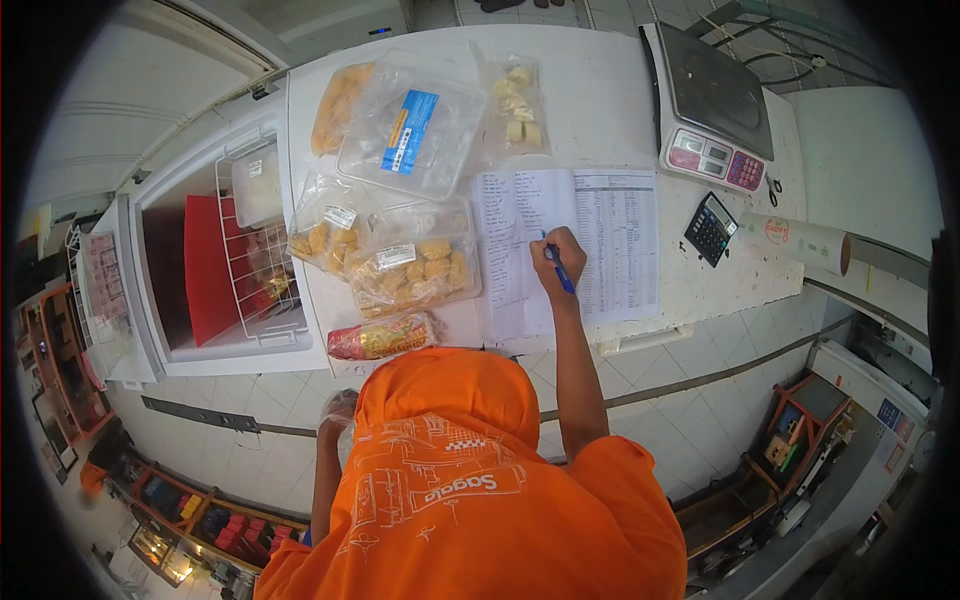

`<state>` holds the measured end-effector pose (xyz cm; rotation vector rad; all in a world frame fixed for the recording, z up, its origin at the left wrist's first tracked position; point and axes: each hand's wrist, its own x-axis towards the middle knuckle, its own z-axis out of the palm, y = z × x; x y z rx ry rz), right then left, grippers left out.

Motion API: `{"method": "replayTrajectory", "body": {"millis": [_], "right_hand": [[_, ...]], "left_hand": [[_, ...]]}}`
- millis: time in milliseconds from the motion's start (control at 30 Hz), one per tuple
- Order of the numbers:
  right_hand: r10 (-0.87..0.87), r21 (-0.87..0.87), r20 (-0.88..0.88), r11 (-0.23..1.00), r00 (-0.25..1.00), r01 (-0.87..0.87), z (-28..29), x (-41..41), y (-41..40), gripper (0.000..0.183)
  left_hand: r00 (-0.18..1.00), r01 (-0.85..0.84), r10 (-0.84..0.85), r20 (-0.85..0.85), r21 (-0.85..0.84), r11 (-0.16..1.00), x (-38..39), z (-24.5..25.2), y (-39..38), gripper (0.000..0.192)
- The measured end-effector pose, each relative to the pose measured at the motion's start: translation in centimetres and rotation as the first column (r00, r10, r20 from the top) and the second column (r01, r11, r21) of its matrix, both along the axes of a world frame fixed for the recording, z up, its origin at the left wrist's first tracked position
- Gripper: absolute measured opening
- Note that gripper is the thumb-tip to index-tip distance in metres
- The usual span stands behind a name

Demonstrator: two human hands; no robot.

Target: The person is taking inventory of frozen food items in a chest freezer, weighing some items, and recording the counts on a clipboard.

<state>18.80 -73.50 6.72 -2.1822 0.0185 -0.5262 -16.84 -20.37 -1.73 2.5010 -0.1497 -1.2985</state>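
Note:
My right hand (pixel 561 259) grips a blue pen (pixel 559 268), its tip on a page of handwritten lists in an open notebook (pixel 540 300). To the right of this page lies a printed table sheet (pixel 619 247) with many rows. My left hand (pixel 341 406) is low beside my body, off the table edge, covered by clear thin plastic; its fingers are hard to make out. Left of the notebook are a clear plastic box of breaded pieces (pixel 420 274), a bag of similar pieces (pixel 330 232) and a red and yellow packet (pixel 382 337).
A clear box with a blue label (pixel 411 135), an orange-toned food bag (pixel 341 105) and a bag of pale chunks (pixel 517 105) lie farther back. At right are a weighing scale (pixel 712 97), calculator (pixel 711 229), scissors (pixel 773 190) and paper roll (pixel 799 240). An open chest freezer (pixel 169 247) adjoins the left.

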Motion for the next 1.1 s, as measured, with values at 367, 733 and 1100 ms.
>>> {"method": "replayTrajectory", "body": {"millis": [367,733,1100], "right_hand": [[-0.011,-0.018,-0.007,1.000,1.000,0.011,0.1,0.0,0.0,0.024],[-0.019,0.407,-0.081,0.912,0.997,0.051,-0.8,-0.4,-1.3,0.011],[0.026,0.421,-0.076,0.907,0.997,0.008,-0.1,0.2,-1.6,0.023]], "left_hand": [[0.995,0.050,-0.049,0.086,-0.012,0.999,-0.8,-0.8,0.9,0.029],[0.680,-0.694,0.711,0.177,-0.157,0.703,14.4,15.4,-2.4,0.021],[0.688,0.219,-0.226,0.690,0.099,0.971,32.3,21.2,-23.7,0.089]]}}
